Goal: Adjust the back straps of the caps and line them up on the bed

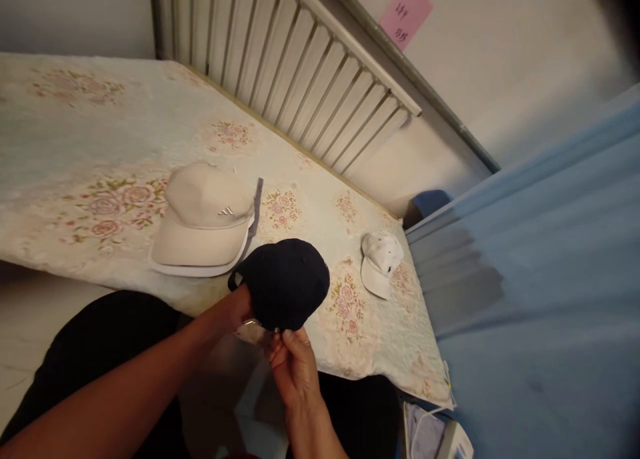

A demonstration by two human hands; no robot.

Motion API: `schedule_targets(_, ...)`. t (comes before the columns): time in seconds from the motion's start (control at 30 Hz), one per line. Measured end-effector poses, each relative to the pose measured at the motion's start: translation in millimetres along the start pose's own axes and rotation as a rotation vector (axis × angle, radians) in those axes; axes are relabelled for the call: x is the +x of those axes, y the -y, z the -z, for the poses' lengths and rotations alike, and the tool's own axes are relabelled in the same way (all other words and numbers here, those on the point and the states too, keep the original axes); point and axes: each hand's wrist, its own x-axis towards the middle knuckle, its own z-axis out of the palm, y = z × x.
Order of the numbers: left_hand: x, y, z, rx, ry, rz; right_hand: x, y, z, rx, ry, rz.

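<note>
A dark navy baseball cap (290,282) is held up over the near edge of the floral-covered table, crown upward. My left hand (243,303) reaches inside it; only the wrist shows, and the fingers are hidden by the crown. With fingers and thumb closed, my right hand (295,355) pinches the cap's lower edge. A shiny, clear-looking piece (253,332) shows between the two hands, too unclear to name. Left of the cap, a beige cap (207,199) rests on the table with its brim toward me, apparently stacked on others. A smaller white cap (383,255) lies to the right.
The table is spread with a floral cloth (125,139). A white radiator (285,65) runs along the wall behind. Pink paper with writing (406,13) is stuck above. At right hangs a blue curtain (540,279), with a white device (455,441) and cable below it.
</note>
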Motion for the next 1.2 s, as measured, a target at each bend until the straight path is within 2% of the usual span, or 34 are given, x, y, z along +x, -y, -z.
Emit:
schedule_targets(0.07, -6, -5, 0, 0.059, 0.128, -0.074, 0, 9, 1, -0.011, -0.018, 0.030)
schedule_targets(0.1, -9, -6, -2, 0.078, 0.153, -0.103, 0, 13, 1, -0.016, -0.024, 0.048)
schedule_targets(0.17, -14, -7, -10, 0.042, 0.135, -0.085, 1, 22, 2, -0.024, -0.032, 0.087)
schedule_targets(0.27, -26, -5, -26, -0.063, 0.124, 0.040, 3, 36, 4, -0.008, -0.040, 0.122)
schedule_targets(0.33, -38, -3, -34, -0.002, 0.116, 0.073, 5, 44, 5, 0.030, -0.014, 0.128)
schedule_targets(0.47, -65, -8, -40, 0.250, 0.099, 0.045, 8, 57, 10, 0.096, 0.037, 0.149)
schedule_targets(0.57, -80, -16, -38, 0.397, 0.040, -0.002, 9, 65, 12, 0.142, 0.029, 0.151)
schedule_targets(0.67, -88, -25, -35, 0.559, -0.100, -0.093, 10, 71, 15, 0.162, 0.011, 0.162)
schedule_targets(0.73, -89, -31, -34, 0.658, -0.209, -0.219, 11, 75, 16, 0.164, 0.003, 0.171)
schedule_targets(0.8, -86, -37, -35, 0.759, -0.267, -0.377, 13, 79, 19, 0.171, 0.003, 0.177)
schedule_targets(0.87, -81, -45, -37, 0.882, -0.239, -0.511, 16, 85, 21, 0.183, 0.004, 0.185)
schedule_targets(0.97, -66, -55, -42, 1.084, -0.113, -0.601, 20, 94, 26, 0.217, 0.016, 0.198)
schedule_targets(1.1, -42, -61, -50, 1.295, 0.045, -0.637, 25, 107, 33, 0.247, 0.054, 0.210)
schedule_targets(1.2, -28, -67, -59, 1.372, 0.118, -0.572, 29, 116, 38, 0.261, 0.081, 0.233)
